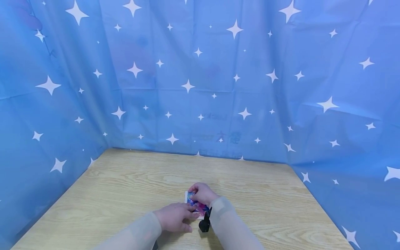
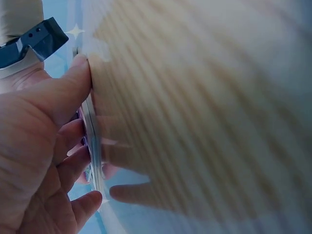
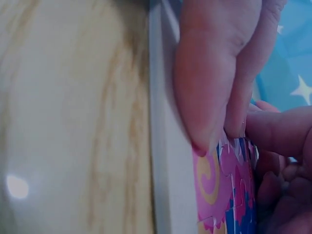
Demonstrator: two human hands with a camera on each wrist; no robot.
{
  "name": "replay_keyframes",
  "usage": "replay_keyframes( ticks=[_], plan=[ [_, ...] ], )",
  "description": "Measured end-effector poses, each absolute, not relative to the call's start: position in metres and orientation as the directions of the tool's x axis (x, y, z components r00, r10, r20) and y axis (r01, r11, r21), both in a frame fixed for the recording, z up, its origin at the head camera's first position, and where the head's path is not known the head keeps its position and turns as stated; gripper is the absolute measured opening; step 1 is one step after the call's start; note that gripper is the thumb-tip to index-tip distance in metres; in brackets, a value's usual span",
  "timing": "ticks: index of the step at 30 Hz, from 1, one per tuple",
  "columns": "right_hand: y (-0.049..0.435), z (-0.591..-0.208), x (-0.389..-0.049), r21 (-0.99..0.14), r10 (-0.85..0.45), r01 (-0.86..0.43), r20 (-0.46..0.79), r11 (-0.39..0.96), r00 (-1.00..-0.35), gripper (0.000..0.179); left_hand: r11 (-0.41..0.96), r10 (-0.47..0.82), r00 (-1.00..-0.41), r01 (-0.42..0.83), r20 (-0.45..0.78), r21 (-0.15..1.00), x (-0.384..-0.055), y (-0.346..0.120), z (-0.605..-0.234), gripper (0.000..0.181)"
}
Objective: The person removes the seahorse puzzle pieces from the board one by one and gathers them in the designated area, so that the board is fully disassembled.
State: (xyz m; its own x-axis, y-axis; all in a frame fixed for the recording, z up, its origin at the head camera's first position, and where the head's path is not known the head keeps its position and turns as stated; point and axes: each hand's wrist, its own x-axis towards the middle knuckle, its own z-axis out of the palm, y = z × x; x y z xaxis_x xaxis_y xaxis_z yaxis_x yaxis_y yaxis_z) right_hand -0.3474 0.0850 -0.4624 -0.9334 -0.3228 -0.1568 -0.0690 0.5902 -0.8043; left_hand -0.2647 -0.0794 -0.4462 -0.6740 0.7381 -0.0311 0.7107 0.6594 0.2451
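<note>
A small jigsaw puzzle (image 1: 202,207) in pink and blue, set in a white-edged board, lies flat near the front of the table. My left hand (image 1: 175,217) rests on its near left part with fingers extended; the left wrist view shows these fingers at the board's thin edge (image 2: 91,122). At the far side, my right hand (image 1: 204,194) bends over the puzzle. In the right wrist view its fingertips touch the interlocked pieces (image 3: 214,183) beside the white border (image 3: 175,195). Whether a loose piece sits between those fingertips is hidden.
The wood-grain table (image 1: 140,180) stretches out around the puzzle. A blue curtain with white stars (image 1: 200,69) hangs along the back and both sides. A black wrist device (image 1: 204,224) projects from the right wrist, close to the puzzle's near edge.
</note>
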Motion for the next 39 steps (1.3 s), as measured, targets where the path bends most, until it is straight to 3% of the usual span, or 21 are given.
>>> replay_keyframes(
  ticks=[16,26,39],
  plan=[
    [0.0873,-0.4647,-0.3455,-0.85,-0.303,-0.014,-0.173,0.527,-0.937,0.015,0.666,0.73,-0.682,0.696,-0.043,0.269,-0.2647,-0.0793,-0.4482,0.054],
    [0.0894,-0.4653,-0.3447,-0.854,-0.304,-0.062,-0.115,0.517,-0.946,0.016,0.667,0.729,-0.683,0.696,-0.041,0.264,-0.2639,-0.0793,-0.4492,0.054],
    [0.092,-0.4689,-0.348,-0.859,-0.293,-0.043,-0.127,0.511,-0.947,0.008,0.674,0.723,-0.688,0.686,-0.055,0.274,-0.2633,-0.0802,-0.4466,0.053]
  ],
)
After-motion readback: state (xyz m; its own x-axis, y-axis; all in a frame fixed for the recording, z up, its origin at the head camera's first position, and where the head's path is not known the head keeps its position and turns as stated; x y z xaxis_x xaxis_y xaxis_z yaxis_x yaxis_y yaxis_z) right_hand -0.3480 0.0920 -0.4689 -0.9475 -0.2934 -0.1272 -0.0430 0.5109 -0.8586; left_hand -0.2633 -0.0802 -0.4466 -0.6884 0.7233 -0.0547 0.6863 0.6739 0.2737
